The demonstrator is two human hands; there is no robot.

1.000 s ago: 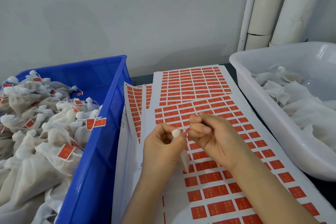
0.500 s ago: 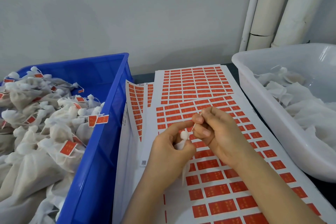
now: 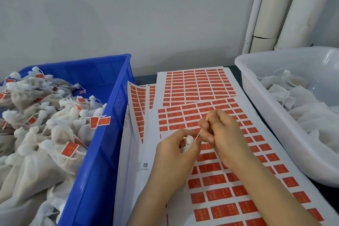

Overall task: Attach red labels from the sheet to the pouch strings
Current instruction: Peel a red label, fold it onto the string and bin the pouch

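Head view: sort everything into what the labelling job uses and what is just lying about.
In the job: small white cloth pouch; its thin pale string; flat white sheet of red rectangular labels; blue plastic crate of labelled pouches; white plastic tub of unlabelled pouches.
Lying about: white wall pipes; curled spare label sheet.

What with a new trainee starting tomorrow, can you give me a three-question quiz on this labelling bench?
1. True or false: pouches in the blue crate already carry red labels.
2. The left hand holds a pouch; the right hand grip pinches: A the blue crate, B the string, C nothing?
3. Fill in: unlabelled pouches lie in the white ____.
Key: 1 true; 2 B; 3 tub.
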